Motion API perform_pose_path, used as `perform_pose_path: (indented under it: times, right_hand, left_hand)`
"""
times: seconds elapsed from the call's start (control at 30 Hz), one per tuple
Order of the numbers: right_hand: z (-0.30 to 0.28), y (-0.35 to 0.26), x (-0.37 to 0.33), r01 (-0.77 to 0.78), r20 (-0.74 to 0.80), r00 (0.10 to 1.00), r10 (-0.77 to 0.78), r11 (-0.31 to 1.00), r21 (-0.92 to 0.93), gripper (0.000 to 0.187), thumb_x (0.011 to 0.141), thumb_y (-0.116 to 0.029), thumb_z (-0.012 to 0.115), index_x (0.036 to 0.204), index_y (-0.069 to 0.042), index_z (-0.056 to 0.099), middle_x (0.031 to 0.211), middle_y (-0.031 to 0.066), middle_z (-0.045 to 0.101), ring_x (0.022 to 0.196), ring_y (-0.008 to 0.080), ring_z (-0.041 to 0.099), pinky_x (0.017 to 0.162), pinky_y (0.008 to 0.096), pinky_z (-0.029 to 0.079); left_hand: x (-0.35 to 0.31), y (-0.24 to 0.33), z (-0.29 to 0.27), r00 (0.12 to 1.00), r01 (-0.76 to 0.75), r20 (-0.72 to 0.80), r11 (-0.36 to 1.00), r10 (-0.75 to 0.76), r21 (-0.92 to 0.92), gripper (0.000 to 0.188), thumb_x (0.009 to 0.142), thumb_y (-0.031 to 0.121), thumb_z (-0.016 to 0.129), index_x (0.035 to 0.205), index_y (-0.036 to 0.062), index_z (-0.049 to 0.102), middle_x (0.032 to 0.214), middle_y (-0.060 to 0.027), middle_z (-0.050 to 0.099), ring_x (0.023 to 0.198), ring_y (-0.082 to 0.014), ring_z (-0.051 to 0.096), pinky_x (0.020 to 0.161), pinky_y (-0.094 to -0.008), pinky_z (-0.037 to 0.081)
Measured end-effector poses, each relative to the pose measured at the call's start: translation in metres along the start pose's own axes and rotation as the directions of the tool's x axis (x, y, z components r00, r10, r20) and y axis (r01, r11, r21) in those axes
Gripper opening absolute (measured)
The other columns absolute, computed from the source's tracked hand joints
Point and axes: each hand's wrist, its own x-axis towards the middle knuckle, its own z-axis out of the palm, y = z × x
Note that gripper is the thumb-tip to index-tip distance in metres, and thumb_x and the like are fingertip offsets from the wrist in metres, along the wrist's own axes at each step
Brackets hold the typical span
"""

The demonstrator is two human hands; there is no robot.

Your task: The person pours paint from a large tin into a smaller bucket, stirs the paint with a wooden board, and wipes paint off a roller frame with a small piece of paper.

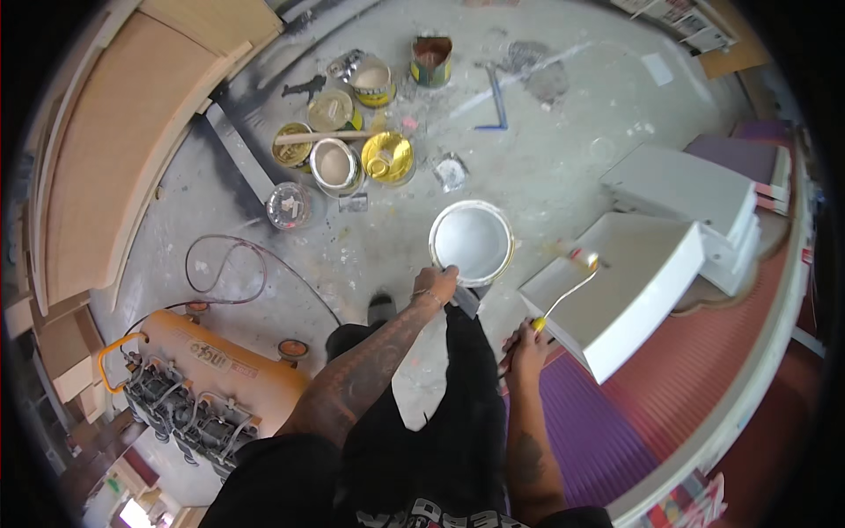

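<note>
Left hand (440, 283) clasps the rim of the open paint tub (510, 245), twelve o'clock; right hand (525, 348) grips the small roller (563, 297) at one, its head over the white box (647, 308) at two, contact unclear! Coating looks underway: every visible face reads pale, but which patches remain, I can't tell.

Lettering marks the orange tank (231, 354) and black shirt (440, 516).

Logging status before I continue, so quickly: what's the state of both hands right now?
Left hand: closed on the near rim of the paint can.
Right hand: closed, holding the paint roller by its handle.
</note>
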Motion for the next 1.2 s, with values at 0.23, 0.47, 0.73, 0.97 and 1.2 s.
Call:
perform_pose_path:
  times: [0.23, 0.47, 0.73, 0.97, 1.2]
  right_hand:
    - [0.223, -0.058, 0.349, 0.541, 0.125, 0.840, -0.529, 0.834, -0.110, 0.023, 0.098, -0.022, 0.059, 0.108, -0.002, 0.056, 0.065, 0.0004, 0.051, 0.049, 0.0091, 0.048, 0.044, 0.0254, 0.039]
    - [0.316, -0.104, 0.490, 0.647, 0.276, 0.741, -0.612, 0.761, -0.052, 0.026, 0.089, -0.013, 0.058, 0.112, 0.001, 0.061, 0.068, 0.0010, 0.054, 0.053, 0.0095, 0.051, 0.050, 0.0273, 0.044]
    - [0.357, -0.105, 0.587, 0.835, 0.373, 0.547, -0.750, 0.523, -0.173, 0.027, 0.084, -0.014, 0.062, 0.108, -0.002, 0.066, 0.071, 0.0032, 0.057, 0.055, 0.0106, 0.053, 0.054, 0.0276, 0.045]
    - [0.344, -0.118, 0.637, 0.930, 0.384, 0.279, -0.880, 0.149, -0.336, 0.029, 0.080, -0.015, 0.065, 0.107, -0.003, 0.066, 0.070, 0.0061, 0.057, 0.065, 0.0155, 0.054, 0.064, 0.0319, 0.047]
    - [0.358, -0.117, 0.617, 0.909, 0.579, 0.322, -0.749, 0.073, -0.411, 0.027, 0.079, -0.019, 0.063, 0.101, -0.002, 0.068, 0.068, 0.0104, 0.058, 0.062, 0.0200, 0.054, 0.063, 0.0356, 0.047]
  left_hand:
    - [0.324, 0.120, -0.029, 0.955, -0.110, -0.277, 0.994, 0.106, 0.000, 0.062, 0.085, 0.047, 0.054, 0.094, -0.0125, 0.070, 0.098, -0.0372, 0.067, 0.100, -0.0495, 0.067, 0.091, -0.0498, 0.052]
    - [0.433, 0.109, -0.018, 0.970, -0.135, -0.214, 0.987, 0.113, -0.090, 0.059, 0.086, 0.044, 0.053, 0.091, -0.0119, 0.070, 0.094, -0.0361, 0.068, 0.095, -0.0492, 0.068, 0.088, -0.0498, 0.052]
    - [0.461, 0.079, -0.049, 0.861, -0.502, 0.198, 0.847, 0.469, 0.178, 0.066, 0.088, 0.057, 0.058, 0.093, -0.0062, 0.074, 0.089, -0.0272, 0.072, 0.083, -0.0358, 0.072, 0.078, -0.0430, 0.055]
    - [0.538, 0.043, -0.118, 0.682, -0.721, 0.547, 0.576, 0.486, 0.387, 0.031, 0.084, 0.030, 0.072, 0.104, 0.0066, 0.078, 0.087, -0.0131, 0.075, 0.079, -0.0185, 0.070, 0.078, -0.0322, 0.054]
    - [0.620, -0.008, -0.141, 0.621, -0.783, 0.584, 0.443, 0.523, 0.437, 0.025, 0.077, 0.007, 0.069, 0.098, 0.0154, 0.079, 0.098, -0.0090, 0.075, 0.091, -0.0209, 0.070, 0.084, -0.0353, 0.055]
